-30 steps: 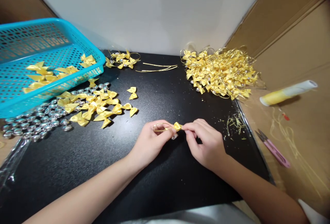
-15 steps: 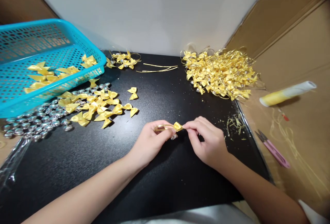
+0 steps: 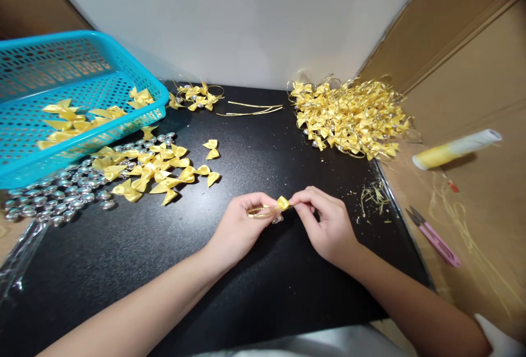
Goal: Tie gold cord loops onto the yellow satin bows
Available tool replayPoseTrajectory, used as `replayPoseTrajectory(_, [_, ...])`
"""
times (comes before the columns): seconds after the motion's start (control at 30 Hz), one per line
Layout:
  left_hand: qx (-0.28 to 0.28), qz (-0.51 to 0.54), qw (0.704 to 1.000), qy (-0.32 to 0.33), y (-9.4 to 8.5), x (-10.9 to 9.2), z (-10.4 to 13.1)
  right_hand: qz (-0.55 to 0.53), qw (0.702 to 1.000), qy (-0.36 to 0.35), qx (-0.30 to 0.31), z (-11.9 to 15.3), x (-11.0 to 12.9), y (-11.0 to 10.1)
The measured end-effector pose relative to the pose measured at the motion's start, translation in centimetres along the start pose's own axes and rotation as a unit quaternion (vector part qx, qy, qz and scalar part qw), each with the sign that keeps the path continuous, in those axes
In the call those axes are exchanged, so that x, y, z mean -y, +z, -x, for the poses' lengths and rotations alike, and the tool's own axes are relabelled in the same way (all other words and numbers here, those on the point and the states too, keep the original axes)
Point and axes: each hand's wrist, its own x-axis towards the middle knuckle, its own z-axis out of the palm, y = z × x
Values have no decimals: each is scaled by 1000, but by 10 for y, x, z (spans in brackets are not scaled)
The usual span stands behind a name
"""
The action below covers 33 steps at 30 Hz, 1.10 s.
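Observation:
Low over the black table, my left hand [image 3: 242, 225] pinches a yellow satin bow [image 3: 283, 202]. A loop of gold cord [image 3: 258, 213] runs from the bow back through the left fingers. Just below the bow a small silvery bead [image 3: 278, 219] shows in part, the rest covered by fingers. From the other side, my right hand [image 3: 326, 225] is closed, thumb and forefinger pinched at the bow's right tip; whether they grip the ribbon or a cord end is too small to tell. Loose yellow bows [image 3: 156, 168] lie left of my hands.
A blue basket [image 3: 162, 102] holding bows stands at the left, beside silver beads [image 3: 78, 187]. Back right is a heap of corded bows [image 3: 349, 119]. Cut gold cords [image 3: 255, 108] lie behind. Pink thread snips [image 3: 435, 239], a yellow-white roll [image 3: 456, 149] and cord scraps [image 3: 376, 198] are at right.
The bow has turned slightly between my fingers, and the cord loop hangs a little lower at my left hand. My left thumb has shifted. Both hands stay in nearly the same place.

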Motion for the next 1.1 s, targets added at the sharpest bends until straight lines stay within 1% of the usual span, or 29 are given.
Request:
replayPoseTrajectory(0.23, [7, 17, 1000, 6, -1, 4, 0, -95, 990, 103, 16, 4, -1, 6])
replayPoseTrajectory(0.43, [2, 16, 1000, -1, 0, 3, 0, -143, 977, 158, 25, 4, 1, 8])
replayPoseTrajectory(0.6, [9, 27, 999, -18, 0, 0, -1, -160, 972, 170, 35, 3, -1, 8])
replayPoseTrajectory(0.73, [34, 18, 999, -30, -2, -3, -3, -186, 965, 172, 67, 0, -3, 6])
replayPoseTrajectory(0.87, [60, 12, 997, -37, -4, -5, -4, -232, 950, 180, 106, -2, -7, 5])
replayPoseTrajectory(1.0, [85, 27, 995, -41, -5, -4, -4, -284, 928, 191, 147, -4, -11, 3])
replayPoseTrajectory(1.1, [98, 31, 994, -44, -7, -4, -5, -302, 922, 184, 161, -5, -13, 2])
